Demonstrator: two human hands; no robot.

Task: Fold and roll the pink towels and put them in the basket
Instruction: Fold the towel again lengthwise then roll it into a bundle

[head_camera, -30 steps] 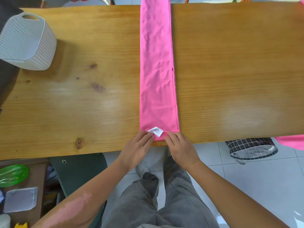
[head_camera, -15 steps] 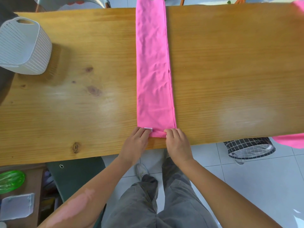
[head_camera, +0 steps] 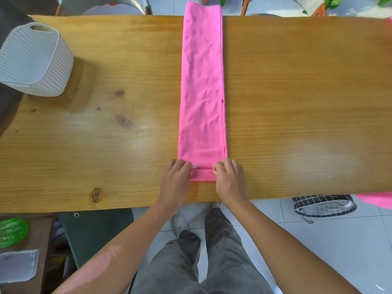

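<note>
A long folded pink towel [head_camera: 202, 85] is lying across the wooden worktop [head_camera: 297, 102], running from near edge to far edge. The left hand [head_camera: 177, 174] and right hand [head_camera: 230, 175] are gripping its near end, fingers curling over a small rolled fold. A white slatted basket [head_camera: 35, 60] is sitting far left.

A big wooden table on a white tile floor

The long wooden table [head_camera: 297, 102] has dark knots and shiny patches of light. The floor [head_camera: 339, 240] under it is pale tiles. A checked fabric bin [head_camera: 324, 205] sits on the floor at the right. Chairs [head_camera: 110, 5] stand at the far side, with green leaves [head_camera: 337, 2] nearby. A green plastic dish [head_camera: 11, 232] lies on a low shelf at the left
</note>
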